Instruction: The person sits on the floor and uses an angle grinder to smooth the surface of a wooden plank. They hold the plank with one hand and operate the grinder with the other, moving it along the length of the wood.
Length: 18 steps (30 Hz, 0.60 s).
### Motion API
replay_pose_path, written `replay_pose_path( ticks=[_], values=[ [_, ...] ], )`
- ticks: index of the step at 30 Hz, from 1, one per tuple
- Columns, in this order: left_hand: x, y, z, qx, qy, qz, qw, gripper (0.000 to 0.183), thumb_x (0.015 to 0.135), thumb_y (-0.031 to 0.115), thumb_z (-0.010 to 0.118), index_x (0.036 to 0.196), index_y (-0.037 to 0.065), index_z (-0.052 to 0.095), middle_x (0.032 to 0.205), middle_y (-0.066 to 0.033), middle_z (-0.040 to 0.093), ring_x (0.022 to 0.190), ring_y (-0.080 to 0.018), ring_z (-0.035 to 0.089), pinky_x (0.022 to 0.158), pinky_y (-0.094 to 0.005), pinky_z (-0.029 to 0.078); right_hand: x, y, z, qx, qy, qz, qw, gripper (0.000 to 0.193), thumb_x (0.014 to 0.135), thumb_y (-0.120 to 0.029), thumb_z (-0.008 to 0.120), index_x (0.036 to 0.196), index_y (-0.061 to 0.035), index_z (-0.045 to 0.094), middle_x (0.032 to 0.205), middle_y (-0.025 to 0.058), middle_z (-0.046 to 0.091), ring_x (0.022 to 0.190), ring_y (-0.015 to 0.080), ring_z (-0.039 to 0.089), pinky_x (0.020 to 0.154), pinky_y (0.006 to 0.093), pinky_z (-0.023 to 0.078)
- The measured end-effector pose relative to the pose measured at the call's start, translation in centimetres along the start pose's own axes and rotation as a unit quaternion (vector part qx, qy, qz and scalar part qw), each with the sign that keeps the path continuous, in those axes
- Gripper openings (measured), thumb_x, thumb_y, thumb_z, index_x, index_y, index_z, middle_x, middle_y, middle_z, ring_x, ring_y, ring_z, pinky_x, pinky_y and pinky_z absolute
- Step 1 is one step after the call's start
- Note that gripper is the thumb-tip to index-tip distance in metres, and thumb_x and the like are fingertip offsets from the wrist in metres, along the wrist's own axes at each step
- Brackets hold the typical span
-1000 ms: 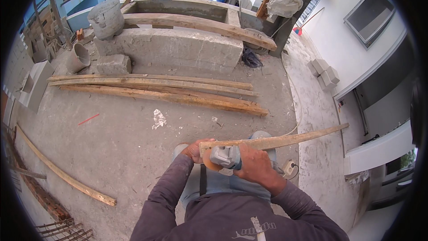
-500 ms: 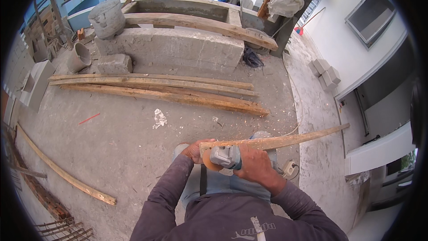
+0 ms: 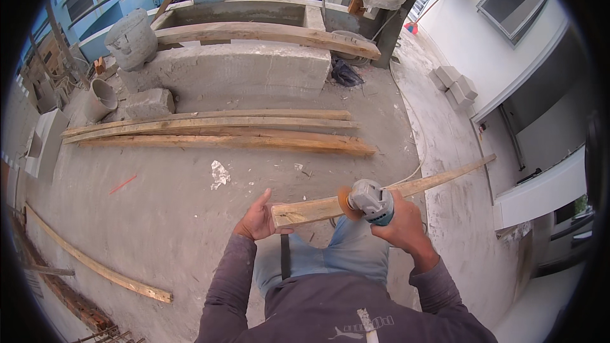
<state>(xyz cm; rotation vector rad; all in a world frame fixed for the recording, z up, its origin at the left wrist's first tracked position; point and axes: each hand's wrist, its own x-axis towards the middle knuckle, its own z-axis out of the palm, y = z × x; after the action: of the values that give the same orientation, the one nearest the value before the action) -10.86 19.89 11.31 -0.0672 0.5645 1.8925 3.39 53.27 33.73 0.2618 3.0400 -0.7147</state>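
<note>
A long wooden plank (image 3: 311, 211) lies across in front of me, its near end by my lap and its far end reaching right. My left hand (image 3: 255, 217) cups the plank's left end, thumb raised beside it and fingers partly hidden underneath. In my right hand (image 3: 405, 223) is an angle grinder (image 3: 373, 200) with a grey head and a teal body, gripped around the body. Its orange disc (image 3: 346, 202) stands at the plank's upper face, toward the middle; whether it touches the wood I cannot tell.
Several wooden beams (image 3: 254, 141) lie on the concrete floor ahead, before a concrete block wall (image 3: 235, 70). A bucket (image 3: 101, 98) and a rough block (image 3: 150, 103) are at the left. A thin strip of wood (image 3: 95, 257) lies nearer left. A cable (image 3: 416, 133) runs along the right.
The grinder has moved right and up, away from the plank's left end. The plank is tilted differently, its left end lower. My left thumb now points up, and the sparks are gone.
</note>
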Motion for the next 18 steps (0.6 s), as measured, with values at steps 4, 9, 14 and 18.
replay_pose_path(
  ticks=[4,9,14,18],
  values=[
    [-4.7,-0.1,2.8,0.235,0.139,0.062,0.960,0.069,0.113,0.053,0.057,0.146,-0.007,0.063,0.129,-0.0189,0.077,0.121,-0.0320,0.075,0.108,-0.0442,0.058,-1.3,3.2,1.0,0.005,-0.010,0.079,0.997,0.071,0.067,-0.029,0.087,0.127,-0.0014,0.061,0.102,0.0260,0.076,0.098,0.0480,0.074,0.087,0.0535,0.059],
    [-5.2,-1.8,4.6,0.467,0.176,0.184,0.847,0.044,0.105,0.024,0.077,0.135,-0.007,0.072,0.131,-0.0118,0.075,0.118,-0.0240,0.075,0.106,-0.0392,0.060,-1.5,4.3,2.4,0.009,-0.024,0.053,0.998,0.067,0.067,-0.030,0.087,0.122,-0.0013,0.060,0.099,0.0259,0.075,0.095,0.0492,0.074,0.085,0.0549,0.058],
    [-5.9,-2.5,7.2,0.518,0.185,0.265,0.792,0.037,0.093,0.008,0.085,0.126,-0.004,0.074,0.117,-0.0125,0.082,0.112,-0.0215,0.079,0.104,-0.0369,0.060,-1.9,5.1,2.1,0.007,-0.019,0.037,0.999,0.065,0.068,-0.030,0.087,0.120,-0.0019,0.059,0.097,0.0246,0.075,0.093,0.0493,0.073,0.084,0.0556,0.058],
    [-6.3,-2.6,8.6,0.604,0.193,0.270,0.725,0.041,0.088,0.005,0.088,0.126,-0.002,0.074,0.113,-0.0150,0.083,0.111,-0.0225,0.080,0.104,-0.0376,0.061,-2.0,5.0,1.5,-0.029,-0.023,-0.033,0.999,0.062,0.070,-0.029,0.089,0.117,-0.0021,0.058,0.095,0.0220,0.074,0.091,0.0479,0.073,0.081,0.0553,0.058]
  ],
)
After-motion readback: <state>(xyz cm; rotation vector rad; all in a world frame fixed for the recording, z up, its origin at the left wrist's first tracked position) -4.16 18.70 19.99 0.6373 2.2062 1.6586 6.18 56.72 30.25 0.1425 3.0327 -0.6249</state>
